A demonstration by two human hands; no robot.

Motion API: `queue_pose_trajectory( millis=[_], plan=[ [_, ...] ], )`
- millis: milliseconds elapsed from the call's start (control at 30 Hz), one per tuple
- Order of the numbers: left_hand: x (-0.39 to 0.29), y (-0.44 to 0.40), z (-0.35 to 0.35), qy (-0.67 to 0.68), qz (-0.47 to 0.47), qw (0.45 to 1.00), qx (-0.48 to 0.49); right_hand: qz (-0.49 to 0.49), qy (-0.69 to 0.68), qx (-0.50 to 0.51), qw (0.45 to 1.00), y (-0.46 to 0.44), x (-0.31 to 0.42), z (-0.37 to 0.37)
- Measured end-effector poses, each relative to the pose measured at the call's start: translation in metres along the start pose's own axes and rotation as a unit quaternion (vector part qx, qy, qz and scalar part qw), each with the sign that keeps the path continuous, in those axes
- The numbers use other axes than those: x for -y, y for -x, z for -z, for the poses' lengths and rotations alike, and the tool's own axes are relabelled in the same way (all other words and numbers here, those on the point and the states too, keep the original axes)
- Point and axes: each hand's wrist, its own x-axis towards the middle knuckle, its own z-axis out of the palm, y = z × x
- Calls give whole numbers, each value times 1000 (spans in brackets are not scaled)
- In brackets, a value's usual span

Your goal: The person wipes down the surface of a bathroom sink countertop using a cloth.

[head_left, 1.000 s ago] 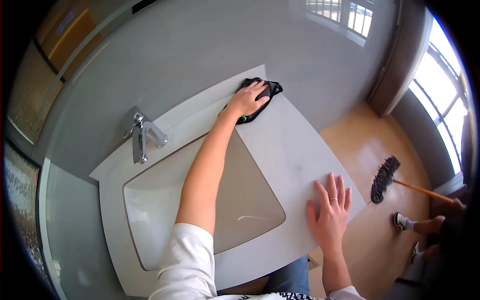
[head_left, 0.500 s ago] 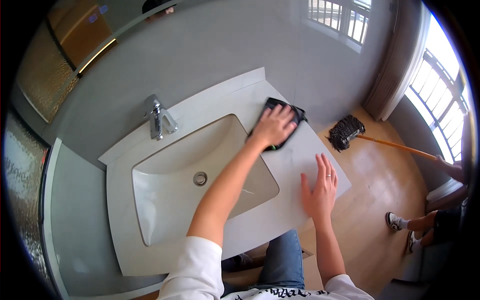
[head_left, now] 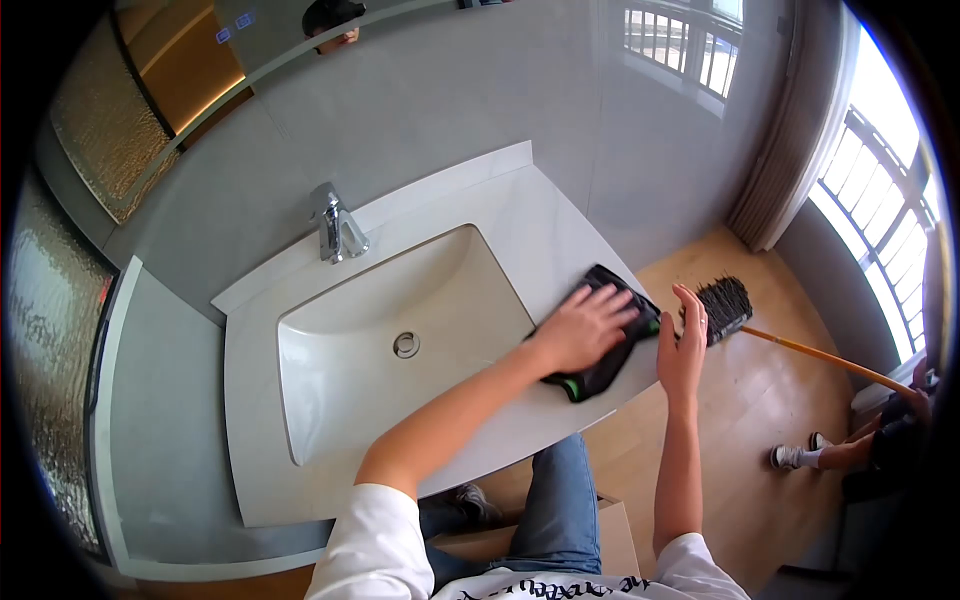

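Observation:
My left hand [head_left: 588, 328] lies flat with fingers spread on a black cloth with green edging [head_left: 600, 374], pressing it against the white countertop [head_left: 470, 440]. The cloth lies rumpled to the right of the sink, close to the counter's right end. Beside it, my right hand [head_left: 684, 348] is raised at the counter's right edge, fingers stretched out and holding nothing. The white sink basin [head_left: 350, 390] has a round metal drain [head_left: 406, 345], and a chrome faucet [head_left: 338, 228] stands behind it.
At the right, another person's hand [head_left: 915, 400] holds a broom-like tool by its orange handle [head_left: 820, 355]; its dark bristled head [head_left: 725, 308] rests on the wooden floor [head_left: 740, 430]. A grey wall [head_left: 450, 90] backs the counter. An open drawer or cabinet [head_left: 615, 540] is below.
My left hand has slid the cloth along the counter toward the front right. My right hand has shifted right and up. The bristled head has moved toward the counter's edge.

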Motion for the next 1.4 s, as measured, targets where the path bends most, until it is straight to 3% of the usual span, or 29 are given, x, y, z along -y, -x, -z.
queue_pose_trajectory(
  millis=[100, 233, 433, 600, 667, 700, 833, 1100, 1233, 1300, 1333, 1400],
  plan=[
    [51, -13, 8, -18, 79, 996, -37, -96, 49, 52, 993, -3, -21, -14],
    [136, -27, 17, 1, 126, 990, -62, -54, 209, 121, 969, 0, 0, -22],
    [238, -61, 24, -22, 180, 980, -87, -98, 176, 135, 970, -4, 5, -22],
    [257, -89, 18, -93, 272, 954, -88, -131, 171, 155, 964, -6, 7, -20],
    [258, -91, 19, -103, 282, 952, -59, -44, 170, 54, 983, -4, 5, -23],
    [258, -91, 18, -112, 287, 950, -50, -46, 170, 55, 983, -3, 3, -24],
    [236, -94, 10, -137, 311, 940, -38, -42, 67, -24, 997, -3, -3, -24],
    [87, -88, -11, -98, 170, 981, -4, -3, -26, -101, 995, 5, -13, -20],
    [7, -69, -39, -88, 4, 995, -46, -52, -143, -73, 986, 0, -25, -12],
    [-24, -59, -39, -86, -11, 996, -8, -204, -379, -64, 900, -10, -27, -3],
    [-37, -50, -42, -77, -21, 997, -16, -224, -419, -61, 878, -13, -24, 7],
    [-58, -29, -42, -51, -42, 998, -20, -177, -393, -60, 900, -16, -13, 24]
  ],
)
